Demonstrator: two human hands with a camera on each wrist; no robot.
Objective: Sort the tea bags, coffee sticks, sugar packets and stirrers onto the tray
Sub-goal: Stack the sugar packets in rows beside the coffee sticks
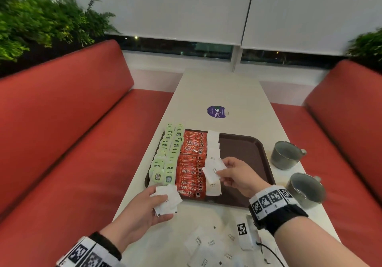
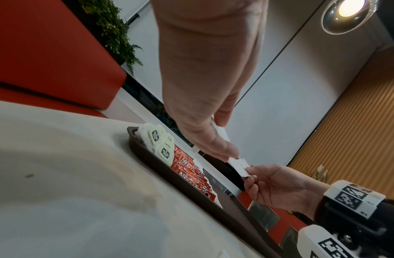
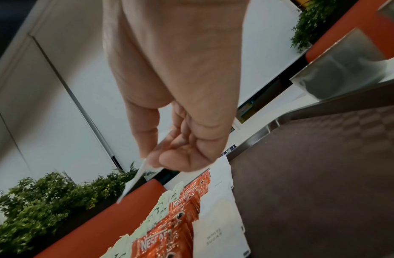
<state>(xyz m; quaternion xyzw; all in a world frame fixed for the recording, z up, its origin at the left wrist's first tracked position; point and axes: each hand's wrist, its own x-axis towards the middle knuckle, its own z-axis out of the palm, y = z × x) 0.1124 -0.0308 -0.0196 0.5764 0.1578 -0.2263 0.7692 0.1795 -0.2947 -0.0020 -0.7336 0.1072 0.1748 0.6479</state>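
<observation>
Head view. Dark brown rectangular plastic tray (image 1: 244, 147) on the white worktop (image 1: 219, 89). On the tray's left part, 3 bands side by side: pale green tea bags (image 1: 165, 159) at the left edge, red Nescafé coffee sticks (image 1: 191, 163) next, a row of white sugar packets (image 1: 213, 142) next; the tray's right part bare. Left hand (image 1: 142, 209), just off the tray's near-left corner, grips a small stack of white sugar packets (image 1: 167, 199) between thumb and fingers. Right hand (image 1: 237, 175), over the tray's near middle, pinches 1 white sugar packet (image 1: 213, 168) at the sugar row. Loose white sugar packets (image 1: 206, 244) on the worktop nearer than the tray. 2 grey mugs (image 1: 286, 155) right of the tray; a round purple sticker (image 1: 216, 111) beyond it.

Left wrist view. Left hand (image 2: 205, 97) fingers curled on white packets, edges showing. Right hand (image 2: 277, 186) pinching a white packet (image 2: 240, 165). Tray rim (image 2: 160, 167), tea bags (image 2: 156, 139), coffee sticks (image 2: 187, 167) below.

Right wrist view. Right hand (image 3: 180, 122), thumb and fingers closed on a white packet (image 3: 134, 181), edge-on. Below: sugar row (image 3: 218, 218), coffee sticks (image 3: 169, 232), tea bags (image 3: 160, 206), bare tray floor (image 3: 313, 174).
</observation>
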